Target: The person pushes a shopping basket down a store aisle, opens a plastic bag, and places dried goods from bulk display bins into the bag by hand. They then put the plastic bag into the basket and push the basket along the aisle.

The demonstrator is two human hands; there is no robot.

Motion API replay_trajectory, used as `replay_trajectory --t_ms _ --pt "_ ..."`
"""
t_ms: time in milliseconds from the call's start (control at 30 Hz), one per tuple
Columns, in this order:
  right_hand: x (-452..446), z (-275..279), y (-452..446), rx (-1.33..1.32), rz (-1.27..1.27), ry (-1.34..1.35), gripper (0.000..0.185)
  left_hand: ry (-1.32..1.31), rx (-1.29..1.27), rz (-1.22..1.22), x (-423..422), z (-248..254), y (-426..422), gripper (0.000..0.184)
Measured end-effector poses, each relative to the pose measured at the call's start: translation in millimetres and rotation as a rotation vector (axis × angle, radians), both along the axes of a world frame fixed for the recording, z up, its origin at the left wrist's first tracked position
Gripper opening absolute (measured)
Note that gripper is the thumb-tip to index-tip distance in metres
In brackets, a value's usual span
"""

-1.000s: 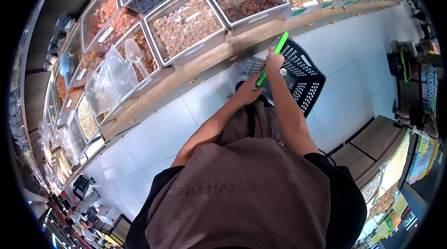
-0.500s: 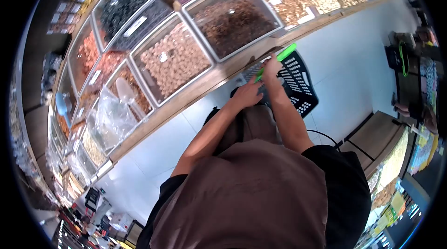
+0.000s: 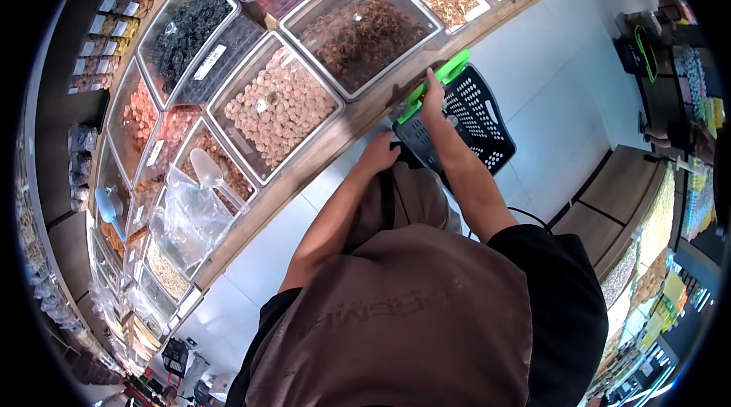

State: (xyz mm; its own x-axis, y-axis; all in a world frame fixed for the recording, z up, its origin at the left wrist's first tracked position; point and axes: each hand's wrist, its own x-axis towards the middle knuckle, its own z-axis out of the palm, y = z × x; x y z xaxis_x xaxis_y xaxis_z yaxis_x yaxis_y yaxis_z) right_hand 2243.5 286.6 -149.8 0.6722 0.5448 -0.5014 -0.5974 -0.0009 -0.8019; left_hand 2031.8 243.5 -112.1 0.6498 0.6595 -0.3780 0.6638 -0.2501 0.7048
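Note:
A black perforated shopping basket with a bright green handle hangs tilted in front of me, beside the wooden counter edge. My right hand is closed around the green handle. Lower and to the left, my left hand is near the basket's near side, clear of the handle. Its fingers look curled, but their tips are partly hidden and I cannot make out whether they hold anything. A brown apron covers my front, with its lower folds just below the left hand.
Lidded clear bins line the counter: pale round pieces, dark brown dried food, and black dried food. A plastic bag and a clear scoop lie at left. A wooden display stands right of the tiled floor.
My left hand has come off the green handle and moved down and left. My right hand remains on the handle. The view has shifted slightly, showing the bins and basket from a changed angle.

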Motion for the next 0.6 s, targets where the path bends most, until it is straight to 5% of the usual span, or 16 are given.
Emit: replay_trajectory --t_ms 100,167,367,400,500,567,600 --pt "-20.3 -32.6 -45.8 -0.022 -0.080 -0.218 0.038 0.083 -0.128 0.014 -41.0 16.4 -11.5 0.048" --pt "-54.6 -14.2 -92.4 -0.261 -0.012 -0.337 0.039 0.122 -0.131 0.069 -72.9 -7.1 -25.3 0.045" --pt "-116.6 -79.5 -242.0 -0.746 1.044 -0.639 0.040 0.087 -0.448 0.378 -141.8 -68.4 -89.0 0.043" --pt "-120.6 -77.6 -249.8 -0.757 1.037 -0.636 0.040 0.085 -0.455 0.368 -147.1 -67.3 -98.8 0.043" --pt "-129.6 -49.9 -272.3 -0.724 0.932 -0.581 0.040 0.225 -0.342 0.217 -161.5 -59.0 -145.9 0.042" --pt "-132.2 -28.0 -278.9 -0.754 1.140 -0.747 0.039 0.402 -0.278 -0.369 -167.4 -70.4 -166.8 0.037" --pt "-131.2 -37.1 -286.9 -0.692 1.183 -0.731 0.032 0.395 -0.263 -0.383 -165.6 -64.5 -165.0 0.037"
